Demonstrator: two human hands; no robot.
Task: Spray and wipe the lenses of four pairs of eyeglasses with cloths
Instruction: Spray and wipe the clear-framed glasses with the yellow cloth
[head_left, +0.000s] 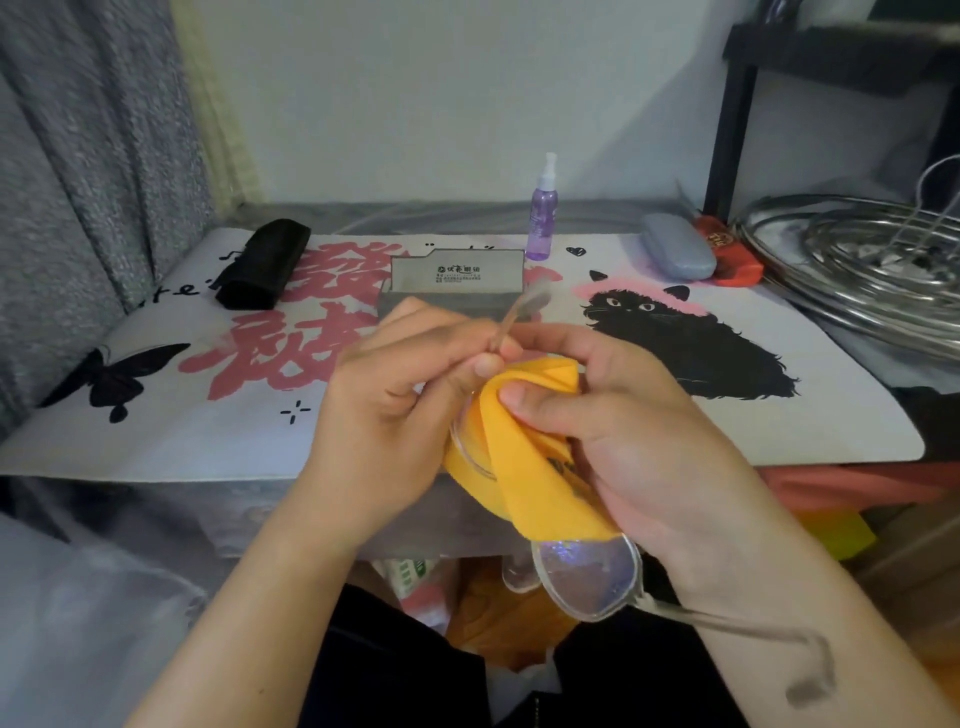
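1. Left hand (395, 395): fingers curled round the upper end of the clear-framed eyeglasses (587, 577), pinching the frame near the hinge of one temple arm, which sticks up past the knuckles.
2. Right hand (613, 426): thumb and fingers clamped on the yellow cloth (524, 467), which is folded over the upper lens; the thumb presses on the cloth's near face.
3. Eyeglasses: held above the near table edge, tilted, the lower lens bare below the cloth, the second temple arm trailing toward lower right.
4. Spray bottle (542, 218): purple, upright at the back of the table, well apart from both hands.
5. Grey case (457, 283): open, printed lid raised, just behind the hands.
6. Black pouch (262, 270): back left on the printed mat (779, 415).
7. Blue-grey case (678, 247): closed, back right, beside a red packet (735, 257).
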